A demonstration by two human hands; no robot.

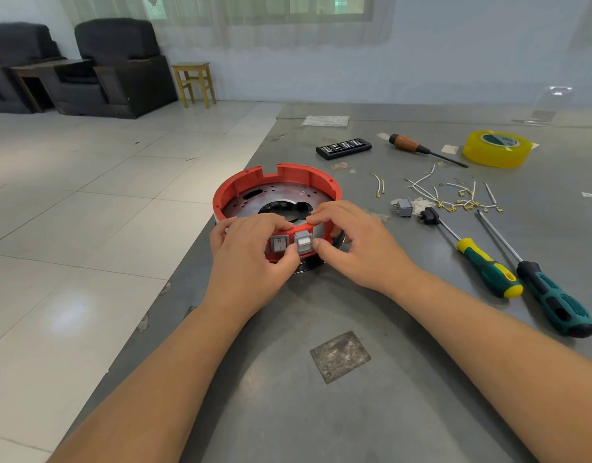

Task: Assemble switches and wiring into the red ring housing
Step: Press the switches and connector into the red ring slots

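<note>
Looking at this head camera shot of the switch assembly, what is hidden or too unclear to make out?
- Head view: whether the second switch is fully seated in the red ring housing; the left hand and right hand cover its edges.
- The housing's near inner wall and any switch terminals: behind that wall and the fingers.
- The markings on the bit set: too small.
- The label on the tape roll: too small and blurred.

Both forearms extended; left grip and right grip curled, thumbs nearly meeting.
</note>
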